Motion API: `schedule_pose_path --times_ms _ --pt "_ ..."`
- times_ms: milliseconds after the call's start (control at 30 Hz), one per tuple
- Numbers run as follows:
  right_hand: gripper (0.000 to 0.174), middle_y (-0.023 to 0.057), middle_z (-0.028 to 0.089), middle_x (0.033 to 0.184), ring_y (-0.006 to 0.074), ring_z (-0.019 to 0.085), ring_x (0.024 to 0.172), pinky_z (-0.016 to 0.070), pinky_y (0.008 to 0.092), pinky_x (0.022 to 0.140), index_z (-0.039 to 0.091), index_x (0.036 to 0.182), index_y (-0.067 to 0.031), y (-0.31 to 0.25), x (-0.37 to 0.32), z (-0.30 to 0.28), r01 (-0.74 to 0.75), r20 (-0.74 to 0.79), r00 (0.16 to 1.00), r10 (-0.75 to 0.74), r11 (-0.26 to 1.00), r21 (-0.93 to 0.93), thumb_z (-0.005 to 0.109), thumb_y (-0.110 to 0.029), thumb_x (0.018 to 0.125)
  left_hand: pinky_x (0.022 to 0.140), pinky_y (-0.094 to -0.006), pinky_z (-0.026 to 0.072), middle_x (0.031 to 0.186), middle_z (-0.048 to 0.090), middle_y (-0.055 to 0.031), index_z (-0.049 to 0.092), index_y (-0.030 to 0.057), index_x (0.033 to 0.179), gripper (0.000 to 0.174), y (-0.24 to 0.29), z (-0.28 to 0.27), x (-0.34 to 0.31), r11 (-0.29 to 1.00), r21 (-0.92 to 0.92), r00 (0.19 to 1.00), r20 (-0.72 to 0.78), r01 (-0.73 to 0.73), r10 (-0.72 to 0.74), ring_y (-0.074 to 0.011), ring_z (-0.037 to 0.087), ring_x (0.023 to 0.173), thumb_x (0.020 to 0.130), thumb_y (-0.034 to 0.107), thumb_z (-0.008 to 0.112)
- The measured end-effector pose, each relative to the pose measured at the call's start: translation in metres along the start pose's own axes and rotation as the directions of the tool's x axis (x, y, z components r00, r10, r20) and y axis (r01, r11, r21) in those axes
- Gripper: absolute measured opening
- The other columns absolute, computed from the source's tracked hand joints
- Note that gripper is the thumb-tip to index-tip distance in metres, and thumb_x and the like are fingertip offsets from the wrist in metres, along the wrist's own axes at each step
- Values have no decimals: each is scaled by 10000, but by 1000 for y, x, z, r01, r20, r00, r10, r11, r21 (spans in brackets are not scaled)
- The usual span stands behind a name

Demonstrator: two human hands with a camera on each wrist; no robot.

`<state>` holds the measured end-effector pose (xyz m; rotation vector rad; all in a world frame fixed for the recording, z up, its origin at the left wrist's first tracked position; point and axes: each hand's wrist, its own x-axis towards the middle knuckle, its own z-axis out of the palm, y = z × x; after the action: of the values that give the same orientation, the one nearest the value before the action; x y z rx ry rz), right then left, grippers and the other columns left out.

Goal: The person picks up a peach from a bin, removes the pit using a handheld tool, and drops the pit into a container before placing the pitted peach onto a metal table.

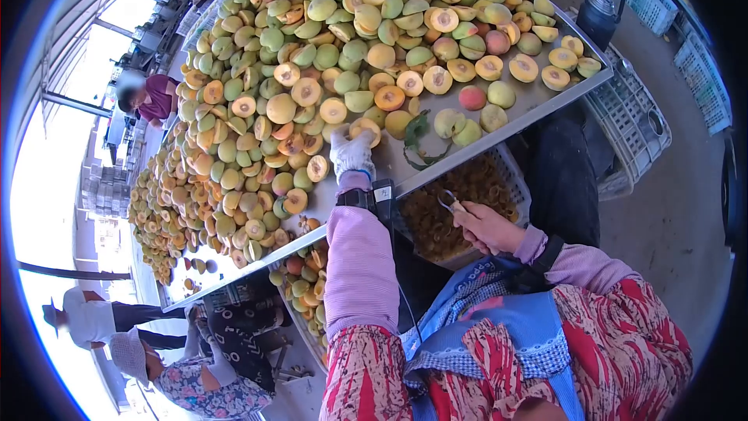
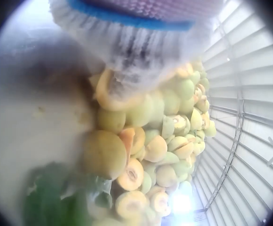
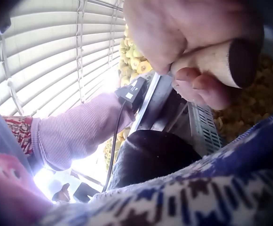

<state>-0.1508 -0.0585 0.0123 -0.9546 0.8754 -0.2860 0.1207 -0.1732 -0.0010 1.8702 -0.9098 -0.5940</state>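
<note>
My left hand (image 1: 352, 154), in a white knit glove, grips a peach half (image 1: 366, 129) at the near edge of the heap. In the left wrist view the gloved fingers overlap that peach half (image 2: 106, 92), partly hiding it. Halved peaches (image 1: 304, 92), yellow-green with orange flesh, lie piled on the metal table (image 1: 405, 171). Bare, my right hand (image 1: 492, 228) holds a pitting tool with a looped metal head (image 1: 446, 198) over a crate. Its round wooden handle (image 3: 211, 63) lies within the curled fingers in the right wrist view.
Beneath the table edge, the plastic crate (image 1: 520, 179) holds brown pits or scraps. Another crate of peaches (image 1: 305, 288) is to its left. A leafy sprig (image 1: 418, 139) lies near the edge. A dark kettle (image 1: 598, 12) and crates (image 1: 635, 117) stand right; people (image 1: 191, 374) work left.
</note>
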Motion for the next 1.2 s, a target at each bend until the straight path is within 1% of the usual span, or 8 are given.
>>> schedule_pose_path --times_ms 200,267,300,433,633,733,900,1200 --pt "282 -5 424 618 58 406 412 308 203 356 431 921 -78 -33 -11 19 210 66 976 -207 977 -46 387 -350 979 668 -366 516 907 599 -109 544 24 971 253 34 -13 -104 660 -735 987 119 158 -104 -257 598 761 735 112 570" --pt "253 29 476 648 115 494 557 395 279 513 491 963 -48 -25 -7 28 445 63 895 -442 893 -65 434 -294 967 652 -405 526 919 597 -128 547 22 990 286 41 -10 -139 237 -965 990 95 117 -101 -287 594 786 791 224 584" --pt "260 124 539 740 239 556 669 422 348 624 487 979 -17 -19 -4 30 565 70 822 -564 795 -223 438 -272 966 652 -405 526 919 597 -128 547 22 990 286 46 -12 -154 237 -964 989 94 118 -110 -287 594 786 791 224 584" --pt "268 260 551 824 439 529 771 427 419 672 473 990 4 -14 -24 34 557 143 816 -561 694 -456 430 -259 964 662 -442 528 940 589 -153 554 23 1021 456 44 -21 -186 238 -956 984 154 171 -90 -312 587 828 875 450 496" --pt "296 257 565 840 442 543 804 425 437 683 471 957 6 -8 -21 39 616 110 757 -644 649 -446 413 -284 968 637 -409 519 881 592 -148 557 18 993 514 40 -18 -208 244 -949 968 155 201 -195 -302 588 776 908 507 420" --pt "313 253 567 842 445 539 802 432 427 695 481 967 12 -11 -23 41 526 104 830 -548 708 -471 404 -291 970 654 -389 518 878 596 -142 553 8 983 474 40 -18 -208 255 -956 981 105 144 -163 -290 590 776 928 458 414" --pt "325 245 579 857 438 546 805 439 417 725 492 993 17 -12 -20 44 514 128 852 -508 762 -393 405 -295 968 652 -380 521 889 588 -162 559 -14 978 483 18 -16 -202 552 -827 994 -104 -106 36 -291 582 761 946 438 392" --pt "370 255 599 970 399 580 921 451 414 785 505 1038 17 -18 -29 37 337 198 941 -273 759 -558 420 -332 949 651 -357 518 803 607 -141 584 -24 867 507 57 -28 -211 515 -831 960 78 212 -269 -266 592 732 917 464 456"
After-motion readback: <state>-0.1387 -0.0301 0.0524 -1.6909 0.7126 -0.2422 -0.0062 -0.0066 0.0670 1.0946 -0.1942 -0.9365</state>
